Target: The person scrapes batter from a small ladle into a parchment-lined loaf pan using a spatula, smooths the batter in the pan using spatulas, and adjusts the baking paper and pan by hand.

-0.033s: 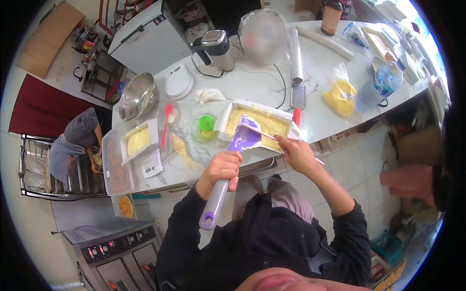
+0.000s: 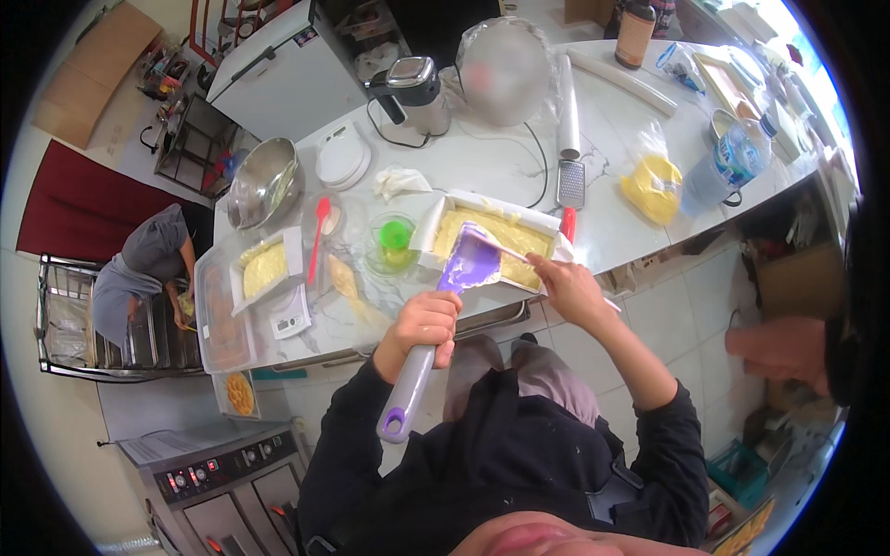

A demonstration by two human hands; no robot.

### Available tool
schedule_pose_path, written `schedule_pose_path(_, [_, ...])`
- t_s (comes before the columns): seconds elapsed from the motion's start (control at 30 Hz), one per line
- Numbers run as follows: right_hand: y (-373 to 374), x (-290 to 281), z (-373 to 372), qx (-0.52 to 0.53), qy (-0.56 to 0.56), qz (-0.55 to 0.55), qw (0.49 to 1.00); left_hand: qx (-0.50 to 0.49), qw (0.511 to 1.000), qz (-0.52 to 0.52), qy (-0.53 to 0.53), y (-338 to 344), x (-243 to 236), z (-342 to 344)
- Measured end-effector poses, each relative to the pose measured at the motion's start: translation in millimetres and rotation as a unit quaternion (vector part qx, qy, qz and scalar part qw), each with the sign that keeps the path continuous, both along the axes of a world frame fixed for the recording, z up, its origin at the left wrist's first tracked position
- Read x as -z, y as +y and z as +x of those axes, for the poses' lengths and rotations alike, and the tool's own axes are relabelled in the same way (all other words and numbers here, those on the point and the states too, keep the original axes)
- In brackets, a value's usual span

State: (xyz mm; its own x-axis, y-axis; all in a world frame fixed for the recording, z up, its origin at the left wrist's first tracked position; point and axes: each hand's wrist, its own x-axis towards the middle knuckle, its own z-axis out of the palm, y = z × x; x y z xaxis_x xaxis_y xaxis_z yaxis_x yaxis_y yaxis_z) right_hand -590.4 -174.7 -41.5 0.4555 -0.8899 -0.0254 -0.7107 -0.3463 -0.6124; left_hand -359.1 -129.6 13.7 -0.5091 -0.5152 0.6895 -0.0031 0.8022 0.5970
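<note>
My left hand point(image 2: 425, 324) is wrapped round the grey handle of a spatula point(image 2: 471, 264) with a purple head, smeared with pale batter. A thin stick point(image 2: 505, 250) is pinched in my right hand point(image 2: 570, 289), its tip against the spatula's head. Both tools are over the near side of a rectangular pan point(image 2: 426, 227) with a white paper lining. Yellow batter point(image 2: 510, 229) fills it, partly covered by the spatula and my right hand. Left of the pan stands a clear bowl point(image 2: 378, 255) with a green cup point(image 2: 394, 233) in it.
Farther left are a smaller lined pan of batter point(image 2: 265, 269), a red spoon point(image 2: 318, 236), a kitchen scale point(image 2: 292, 320) and a steel bowl point(image 2: 246, 199). A grater point(image 2: 571, 183) and a yellow bag point(image 2: 652, 188) lie right. A person point(image 2: 144, 264) bends over a rack at left.
The lower end of the spatula's handle has shifted slightly left, and my right hand slightly right. Both grips are the same.
</note>
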Motion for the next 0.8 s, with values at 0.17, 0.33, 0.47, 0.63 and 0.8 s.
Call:
schedule_pose_path(0.17, [-18.8,1.9,-6.6,-0.001,0.053,-0.001,0.999,0.016,1.000,0.000,0.004,-0.6,-4.8,5.6])
schedule_pose_path(0.33, [2.8,-38.2,6.1,-0.077,0.028,-0.020,0.996,0.036,0.998,-0.006,-0.059,-9.6,-4.4,8.2])
schedule_pose_path(0.47, [-5.9,-17.7,12.2,-0.082,0.053,-0.048,0.994,0.112,0.990,-0.017,-0.083,-17.8,-6.1,3.4])
schedule_pose_path(0.63, [-28.2,-2.6,1.6,-0.004,0.046,-0.051,0.998,0.123,0.990,-0.029,-0.063,-14.3,-3.4,-1.8])
schedule_pose_path(0.8, [18.2,-32.2,-1.0,-0.076,-0.004,-0.095,0.993,0.071,0.992,-0.032,-0.100,-15.4,0.1,1.8])
